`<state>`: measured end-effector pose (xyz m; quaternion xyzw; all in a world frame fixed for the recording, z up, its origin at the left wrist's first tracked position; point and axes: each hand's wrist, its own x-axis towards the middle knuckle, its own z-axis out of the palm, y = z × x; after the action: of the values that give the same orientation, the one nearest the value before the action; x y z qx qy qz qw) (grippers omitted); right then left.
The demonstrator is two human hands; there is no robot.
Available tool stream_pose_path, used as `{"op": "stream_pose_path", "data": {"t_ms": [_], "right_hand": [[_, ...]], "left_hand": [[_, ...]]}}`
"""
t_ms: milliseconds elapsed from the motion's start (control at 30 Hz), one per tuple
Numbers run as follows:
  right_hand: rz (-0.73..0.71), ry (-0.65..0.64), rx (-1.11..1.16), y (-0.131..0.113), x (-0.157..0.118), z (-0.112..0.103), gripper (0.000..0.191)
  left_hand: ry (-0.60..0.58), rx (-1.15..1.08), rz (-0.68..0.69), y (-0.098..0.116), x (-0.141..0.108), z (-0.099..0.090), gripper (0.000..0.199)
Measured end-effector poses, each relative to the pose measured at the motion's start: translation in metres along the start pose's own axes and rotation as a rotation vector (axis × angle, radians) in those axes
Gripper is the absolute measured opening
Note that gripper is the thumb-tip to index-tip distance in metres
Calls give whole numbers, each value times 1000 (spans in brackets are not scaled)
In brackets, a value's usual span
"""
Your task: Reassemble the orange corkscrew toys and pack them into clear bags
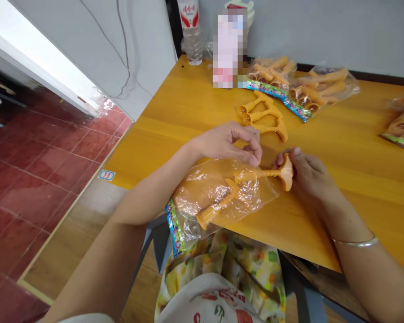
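Observation:
My right hand (306, 177) grips the flared end of an orange plastic toy (256, 177), whose long ribbed stem reaches left into a clear plastic bag (218, 193). The bag has a colourful printed strip along one edge and lies on the yellow wooden table (353, 143). My left hand (230, 143) is curled just above the bag, its fingertips at the upper edge. I cannot tell if they pinch the film. Several loose orange toys (261, 114) lie just beyond that hand.
Two filled bags of orange toys (323, 87) lie at the table's far side, with another (402, 125) at the right edge. A water bottle (191, 40) and a pixelated object (229, 47) stand at the back. Red floor tiles (43, 179) lie left of the table.

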<state>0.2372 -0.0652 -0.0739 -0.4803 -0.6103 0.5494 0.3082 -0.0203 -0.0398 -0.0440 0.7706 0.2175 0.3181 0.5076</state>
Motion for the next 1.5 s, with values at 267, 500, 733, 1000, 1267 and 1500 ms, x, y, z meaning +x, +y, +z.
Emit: {"op": "stream_pose_path", "data": {"t_ms": [267, 500, 733, 1000, 1267, 1500], "right_hand": [[-100, -328, 28, -8, -8, 39, 34], [-113, -429, 14, 2, -17, 50, 28], [-245, -420, -63, 2, -12, 45, 33], [-340, 185, -397, 21, 30, -7, 29], [-512, 304, -959, 37, 70, -20, 48], [-469, 247, -1103, 33, 66, -26, 45]], "left_hand": [[-71, -65, 52, 1, 3, 19, 9], [-62, -36, -26, 2, 4, 17, 7], [-76, -61, 5, -2, 3, 16, 8], [-61, 9, -102, 0, 2, 1, 21], [-6, 117, -150, -6, -2, -7, 31], [15, 54, -107, -4, -1, -9, 32]]}}
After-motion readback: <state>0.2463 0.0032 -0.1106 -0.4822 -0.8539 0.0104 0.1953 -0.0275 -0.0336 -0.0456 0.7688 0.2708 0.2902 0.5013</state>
